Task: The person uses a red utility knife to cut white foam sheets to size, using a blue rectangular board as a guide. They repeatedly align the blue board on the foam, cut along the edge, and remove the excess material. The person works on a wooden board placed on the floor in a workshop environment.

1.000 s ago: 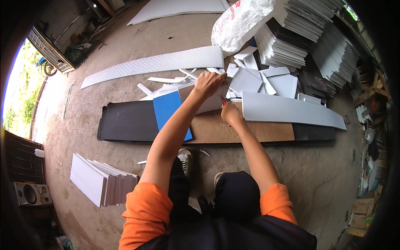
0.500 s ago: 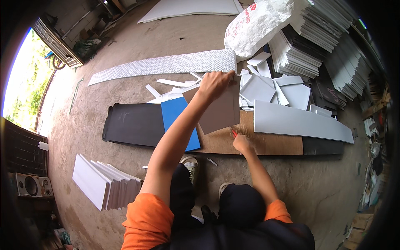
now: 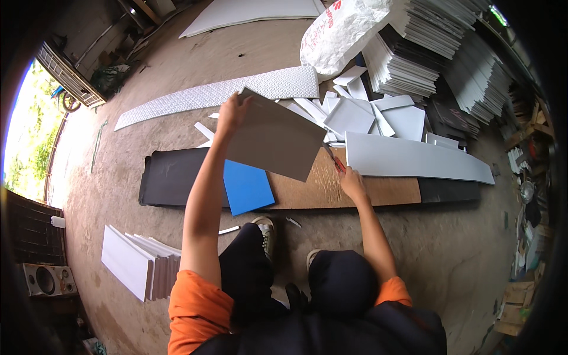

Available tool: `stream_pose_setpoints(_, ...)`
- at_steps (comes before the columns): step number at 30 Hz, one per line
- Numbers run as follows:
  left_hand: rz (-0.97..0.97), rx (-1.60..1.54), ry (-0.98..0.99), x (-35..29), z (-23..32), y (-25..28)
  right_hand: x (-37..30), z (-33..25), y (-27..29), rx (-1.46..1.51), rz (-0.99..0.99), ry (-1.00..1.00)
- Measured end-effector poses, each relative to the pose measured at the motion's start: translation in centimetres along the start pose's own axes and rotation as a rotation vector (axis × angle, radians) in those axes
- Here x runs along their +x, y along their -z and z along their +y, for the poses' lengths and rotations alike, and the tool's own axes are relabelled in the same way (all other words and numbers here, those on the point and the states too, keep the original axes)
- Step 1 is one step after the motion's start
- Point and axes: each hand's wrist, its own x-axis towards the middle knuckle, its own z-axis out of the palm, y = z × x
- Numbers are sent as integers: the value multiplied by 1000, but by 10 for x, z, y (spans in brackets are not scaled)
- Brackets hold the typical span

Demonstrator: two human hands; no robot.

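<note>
My left hand [image 3: 232, 113] grips the upper left corner of a flat brown-grey sheet [image 3: 273, 135], which is lifted and tilted above the work boards. In my right hand [image 3: 353, 182] is a red-handled utility knife [image 3: 339, 165], its blade end pointing up and left beside the sheet's right corner. Under the sheet lies a worn wooden board [image 3: 378, 193], its surface scored with light scratches. A bright blue sheet [image 3: 247, 188] rests askew over the board's left part. To the right, a long pale grey panel [image 3: 417, 156] covers the board's far edge.
White offcuts [image 3: 350, 117] are heaped beyond the board, near a long textured strip [image 3: 219, 94] and a white sack [image 3: 343, 38]. Tall stacks of sheets [image 3: 399, 65] stand at the far right. White panels [image 3: 133, 263] lean together at the left, by a speaker [image 3: 48, 279].
My left hand has carried the brown-grey sheet to the left, tilting it clockwise. My right hand with the knife has moved slightly up and right. The blue sheet has turned a little.
</note>
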Motion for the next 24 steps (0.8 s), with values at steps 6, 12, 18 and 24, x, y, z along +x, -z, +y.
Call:
stream_pose_setpoints(6, -195, -176, 397, -40, -81, -6, 25, 30, -89, 235, 176, 27)
stream_pose_setpoints(12, -222, -502, 404, -67, -95, 2, 66, -8, -65, 901, 195, 69)
stream_pose_setpoints(18, -260, -516, 366, -61, -92, 21, 62, -73, -17, 935, -213, 200)
stream_pose_setpoints(24, -174, -810, 283, -51, -48, 49, 60, -103, 37, 1373, -107, 93)
